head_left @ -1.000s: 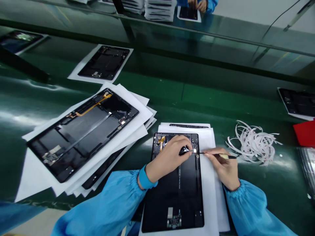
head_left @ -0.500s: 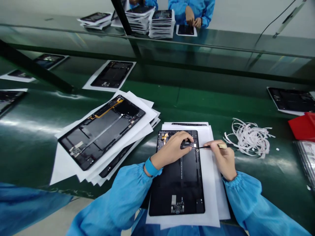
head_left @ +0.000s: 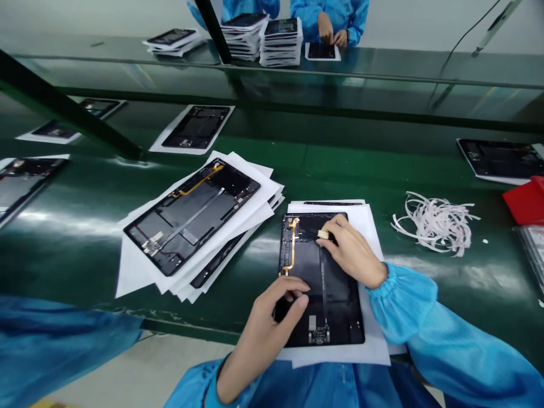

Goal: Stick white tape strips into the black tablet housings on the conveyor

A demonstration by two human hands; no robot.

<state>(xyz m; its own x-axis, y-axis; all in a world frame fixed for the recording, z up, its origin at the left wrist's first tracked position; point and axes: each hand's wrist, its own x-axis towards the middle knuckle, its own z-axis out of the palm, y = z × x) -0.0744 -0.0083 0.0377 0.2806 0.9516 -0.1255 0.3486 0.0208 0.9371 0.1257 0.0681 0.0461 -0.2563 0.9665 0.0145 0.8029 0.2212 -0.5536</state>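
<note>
An opened black tablet back [head_left: 335,306] with an orange flex cable lies on white paper sheets [head_left: 365,351] right in front of me. My left hand [head_left: 272,323] rests on its lower left part, fingers curled and pressing on the dark surface. My right hand [head_left: 351,252] lies over its upper right part, fingers pinched on a thin tool whose pale end [head_left: 323,234] shows near the top of the tablet.
A stack of opened tablets on paper [head_left: 195,218] lies to the left. A tangle of white strips [head_left: 436,224] sits to the right, beside a red box [head_left: 527,201]. More tablets lie on the green belt [head_left: 63,238]. Another person's hands [head_left: 331,34] work at the far side.
My left hand slid from the tablet's top down to its lower left. My right hand moved from the paper beside the tablet onto its upper part. The view shifted down and left.
</note>
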